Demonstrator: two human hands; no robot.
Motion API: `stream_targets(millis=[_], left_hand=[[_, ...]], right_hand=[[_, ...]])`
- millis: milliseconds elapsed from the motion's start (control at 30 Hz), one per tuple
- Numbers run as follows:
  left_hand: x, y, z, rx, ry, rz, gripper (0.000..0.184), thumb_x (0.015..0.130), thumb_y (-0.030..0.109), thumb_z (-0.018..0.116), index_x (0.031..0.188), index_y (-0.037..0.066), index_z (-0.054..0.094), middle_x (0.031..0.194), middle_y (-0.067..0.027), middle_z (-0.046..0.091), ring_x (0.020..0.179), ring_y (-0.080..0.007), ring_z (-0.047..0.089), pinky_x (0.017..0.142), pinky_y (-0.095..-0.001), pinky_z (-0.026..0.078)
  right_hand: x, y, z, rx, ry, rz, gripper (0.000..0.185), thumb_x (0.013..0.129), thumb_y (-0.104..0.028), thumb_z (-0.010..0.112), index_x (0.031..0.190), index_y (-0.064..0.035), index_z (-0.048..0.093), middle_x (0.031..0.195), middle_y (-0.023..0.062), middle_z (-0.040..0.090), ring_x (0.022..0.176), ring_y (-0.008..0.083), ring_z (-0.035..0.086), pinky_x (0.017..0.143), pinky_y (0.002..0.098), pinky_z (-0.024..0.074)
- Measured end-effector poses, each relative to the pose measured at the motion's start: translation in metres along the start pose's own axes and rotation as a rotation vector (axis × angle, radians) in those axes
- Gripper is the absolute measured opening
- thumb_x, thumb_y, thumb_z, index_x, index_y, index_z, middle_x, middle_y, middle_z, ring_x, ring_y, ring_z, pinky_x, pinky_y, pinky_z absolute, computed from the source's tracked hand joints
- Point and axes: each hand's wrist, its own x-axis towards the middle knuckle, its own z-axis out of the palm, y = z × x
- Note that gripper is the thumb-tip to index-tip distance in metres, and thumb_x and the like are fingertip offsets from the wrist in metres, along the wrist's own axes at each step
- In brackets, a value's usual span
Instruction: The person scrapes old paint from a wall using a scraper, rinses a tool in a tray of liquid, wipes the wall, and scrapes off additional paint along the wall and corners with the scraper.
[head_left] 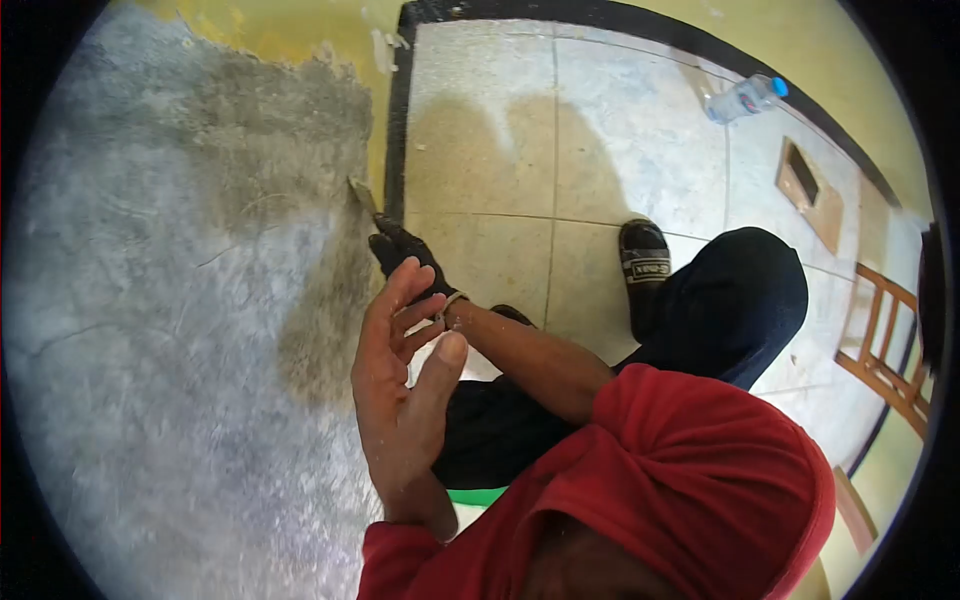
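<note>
My right hand (402, 245) wears a black glove and grips a putty knife (362, 192). Its thin blade lies at the edge of the bare grey wall (150, 260), close to the black skirting (396, 130). Most of the handle is hidden inside the glove. My left hand (395, 370) is bare and holds nothing. Its fingers are apart and slightly bent, with the thumb out to the side. From this view it overlaps the right wrist; I cannot tell if they touch. Yellow paint (270, 30) with a ragged edge remains at the top of the wall.
A plastic bottle with a blue cap (748, 98) lies on the tiled floor (480, 170). Farther right are a flat board with a dark piece on it (812, 190) and a wooden frame (880, 345). My bent knee (745, 290) and black sandal (643, 265) take up the middle.
</note>
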Motion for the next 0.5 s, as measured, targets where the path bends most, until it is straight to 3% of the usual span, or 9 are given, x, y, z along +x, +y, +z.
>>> stream_targets(millis=[67, 167, 233, 267, 333, 367, 400, 467, 500], left_hand=[[0.013, 0.010, 0.004, 0.209, 0.049, -0.083, 0.064, 0.081, 0.028, 0.068, 0.132, 0.001, 0.042, 0.129, -0.0173, 0.047, 0.114, -0.0258, 0.049, 0.093, -0.0367, 0.041], [0.057, -0.027, -0.005, 0.585, 0.243, -0.109, 0.070, 0.081, 0.038, 0.068, 0.134, 0.002, 0.040, 0.129, -0.0191, 0.046, 0.115, -0.0289, 0.048, 0.091, -0.0366, 0.042], [0.081, -0.051, -0.013, 0.616, 0.272, -0.329, 0.081, 0.079, 0.044, 0.068, 0.139, 0.002, 0.033, 0.130, -0.0211, 0.044, 0.114, -0.0306, 0.049, 0.089, -0.0377, 0.044], [0.091, -0.059, -0.011, 0.654, 0.281, -0.329, 0.081, 0.079, 0.044, 0.068, 0.139, 0.002, 0.033, 0.130, -0.0211, 0.044, 0.114, -0.0306, 0.049, 0.089, -0.0377, 0.044], [0.100, -0.070, -0.012, 0.546, 0.238, -0.552, 0.092, 0.078, 0.046, 0.069, 0.143, 0.001, 0.022, 0.130, -0.0234, 0.044, 0.113, -0.0302, 0.050, 0.089, -0.0410, 0.044], [0.105, -0.070, -0.011, 0.596, 0.246, -0.562, 0.092, 0.078, 0.046, 0.069, 0.143, 0.001, 0.022, 0.130, -0.0234, 0.044, 0.113, -0.0302, 0.050, 0.089, -0.0410, 0.044], [0.110, -0.071, -0.008, 0.483, 0.222, -0.598, 0.093, 0.078, 0.044, 0.069, 0.144, 0.002, 0.018, 0.128, -0.0230, 0.045, 0.112, -0.0295, 0.051, 0.088, -0.0399, 0.045], [0.125, -0.087, -0.010, 0.394, 0.188, -0.633, 0.094, 0.078, 0.042, 0.069, 0.144, 0.003, 0.015, 0.126, -0.0226, 0.047, 0.110, -0.0288, 0.053, 0.087, -0.0389, 0.046], [0.133, -0.105, -0.018, 0.324, 0.179, -0.568, 0.092, 0.079, 0.038, 0.069, 0.145, 0.004, 0.014, 0.124, -0.0210, 0.049, 0.109, -0.0279, 0.053, 0.086, -0.0365, 0.046]], right_hand=[[-0.003, -0.004, -0.002, 0.015, -0.071, -0.093, 0.034, 0.090, -0.020, 0.049, 0.117, 0.0000, 0.053, 0.116, 0.0216, 0.056, 0.106, 0.0339, 0.054, 0.090, 0.0377, 0.0428], [-0.004, -0.012, -0.006, 0.067, -0.148, -0.196, 0.033, 0.089, -0.020, 0.049, 0.116, 0.0004, 0.054, 0.117, 0.0226, 0.055, 0.106, 0.0354, 0.054, 0.091, 0.0385, 0.0426], [0.002, -0.013, -0.021, -0.027, -0.296, -0.078, 0.030, 0.085, -0.016, 0.049, 0.110, 0.0004, 0.056, 0.119, 0.0227, 0.054, 0.107, 0.0346, 0.053, 0.092, 0.0401, 0.0424], [0.004, -0.009, -0.017, 0.010, -0.286, -0.073, 0.030, 0.085, -0.016, 0.049, 0.110, 0.0004, 0.056, 0.119, 0.0227, 0.054, 0.107, 0.0346, 0.053, 0.092, 0.0401, 0.0424], [-0.003, -0.009, 0.000, 0.530, -0.233, 0.214, 0.031, 0.085, -0.018, 0.049, 0.110, -0.0014, 0.057, 0.120, 0.0214, 0.054, 0.110, 0.0324, 0.052, 0.093, 0.0409, 0.0417], [0.001, -0.030, -0.023, 0.024, -0.333, 0.065, 0.033, 0.085, -0.022, 0.050, 0.110, -0.0019, 0.057, 0.120, 0.0198, 0.054, 0.111, 0.0309, 0.052, 0.093, 0.0402, 0.0412], [-0.002, -0.029, -0.025, 0.059, -0.316, 0.080, 0.033, 0.085, -0.022, 0.050, 0.110, -0.0019, 0.057, 0.120, 0.0198, 0.054, 0.111, 0.0309, 0.052, 0.093, 0.0402, 0.0412], [-0.004, -0.018, -0.016, -0.001, -0.249, -0.140, 0.035, 0.084, -0.025, 0.051, 0.111, -0.0029, 0.057, 0.122, 0.0186, 0.054, 0.112, 0.0311, 0.051, 0.093, 0.0399, 0.0413], [-0.005, -0.005, -0.001, -0.031, -0.273, -0.126, 0.038, 0.082, -0.027, 0.054, 0.111, -0.0040, 0.058, 0.120, 0.0178, 0.055, 0.111, 0.0322, 0.052, 0.094, 0.0399, 0.0407]])
